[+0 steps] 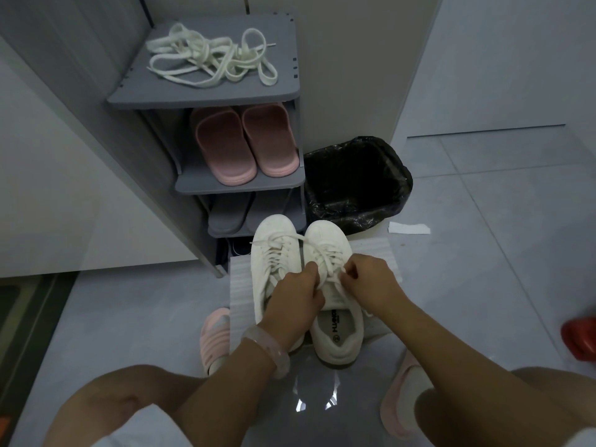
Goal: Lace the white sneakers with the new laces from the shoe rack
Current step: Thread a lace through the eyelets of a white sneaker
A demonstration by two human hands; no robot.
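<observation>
Sneakers: your pair of white sneakers (280, 253) sits side by side on a pale ribbed mat (374, 253) just in front of the shoe rack (206, 98), toes pointing away from you.
Left hand: your left hand (296, 295) has fingers curled, pinching the lace (325, 256) near the top eyelets of the right-hand shoe.
Right hand: your right hand (371, 282) pinches the same lace from the other side.
New laces: a loose tangle of white laces (209, 58) lies on the rack's top shelf, far and left.
Handling: expect the laces to be light, limp and prone to knotting; take them by the stiff tips. The shoes look soft and light; steady one by its collar.
Writing: the right-hand insole carries a dark printed brand, too blurred to read surely.
</observation>
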